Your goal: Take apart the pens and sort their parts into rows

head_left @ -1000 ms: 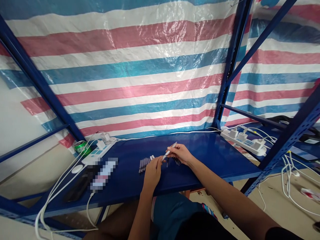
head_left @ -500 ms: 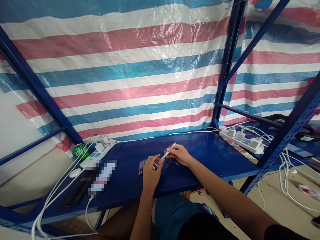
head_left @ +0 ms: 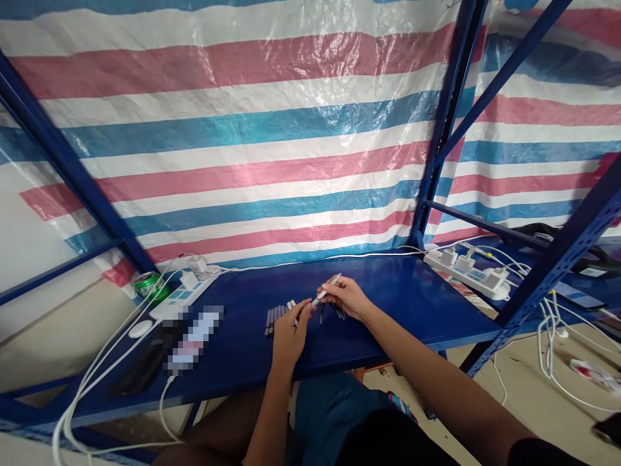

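A slim white pen (head_left: 326, 289) slants up to the right between my hands. My right hand (head_left: 351, 298) is closed around its upper part, fingertips and thumb pressed on the barrel. At the pen's lower end, the thumb and fingers of my left hand (head_left: 290, 333) pinch together; the very tip is hidden by them. Several grey, translucent pen-like sticks (head_left: 274, 318) lie in a row left of my left hand, which covers part of them. Under my right hand several thin dark sticks (head_left: 340, 312) rest on the blue tabletop (head_left: 388, 278).
A white power strip (head_left: 187, 296) with plugs, a green can (head_left: 151, 286) and a blurred-out phone (head_left: 196, 340) sit on the left. Another power strip (head_left: 466, 272) stands at right beside a blue metal post (head_left: 548, 259). White cables (head_left: 80, 395) hang over the left edge. A striped tarp (head_left: 272, 155) closes the back.
My left thumb and fingers have drawn together on the pen's lower end. White sticks by the row have come into view. The camera view has shifted slightly.
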`<state>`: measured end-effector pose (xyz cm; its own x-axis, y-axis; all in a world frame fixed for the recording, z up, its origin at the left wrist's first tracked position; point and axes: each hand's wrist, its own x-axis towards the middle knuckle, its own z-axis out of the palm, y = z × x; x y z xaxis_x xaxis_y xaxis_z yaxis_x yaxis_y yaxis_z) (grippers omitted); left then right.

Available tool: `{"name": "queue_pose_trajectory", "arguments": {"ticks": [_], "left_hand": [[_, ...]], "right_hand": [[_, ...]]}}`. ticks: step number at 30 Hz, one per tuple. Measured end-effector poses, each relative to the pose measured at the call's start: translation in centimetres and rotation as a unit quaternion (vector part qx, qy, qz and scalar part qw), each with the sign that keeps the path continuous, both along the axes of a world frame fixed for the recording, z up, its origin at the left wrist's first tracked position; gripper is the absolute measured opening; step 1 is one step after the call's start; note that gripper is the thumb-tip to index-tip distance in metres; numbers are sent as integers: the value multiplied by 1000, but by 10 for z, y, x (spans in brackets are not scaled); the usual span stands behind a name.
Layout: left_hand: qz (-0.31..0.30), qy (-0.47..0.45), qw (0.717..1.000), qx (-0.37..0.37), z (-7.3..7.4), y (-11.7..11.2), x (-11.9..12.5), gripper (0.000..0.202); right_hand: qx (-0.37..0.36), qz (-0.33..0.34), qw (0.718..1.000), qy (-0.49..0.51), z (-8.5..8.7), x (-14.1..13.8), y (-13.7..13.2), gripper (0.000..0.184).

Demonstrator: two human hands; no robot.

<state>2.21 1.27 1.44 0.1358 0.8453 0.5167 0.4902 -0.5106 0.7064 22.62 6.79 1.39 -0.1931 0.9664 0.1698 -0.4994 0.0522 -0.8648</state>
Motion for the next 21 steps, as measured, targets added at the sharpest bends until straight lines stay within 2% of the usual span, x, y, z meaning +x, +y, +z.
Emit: {"name": "queue_pose_trajectory", "arguments": {"ticks": [2,7,14,19,21], "left_hand": [[-9,8,1000,-7,-1,0,-1,34],[28,10,999,38,2,-2,0,26],[29,16,997,67,10,-5,-1,31],[-24,28,997,64,5,-1,-2,29],[-16,24,998,55,3,-1,-2,27]], "right_hand": [[0,6,1000,-3,0,0,0,38],[1,13,1000,-10,0,-1,-2,37],[3,27,1000,1,5,-5,-5,39],[1,44,999,0,6,-4,-10,39],[-1,46,999,-11,5,-5,-9,39]]}}
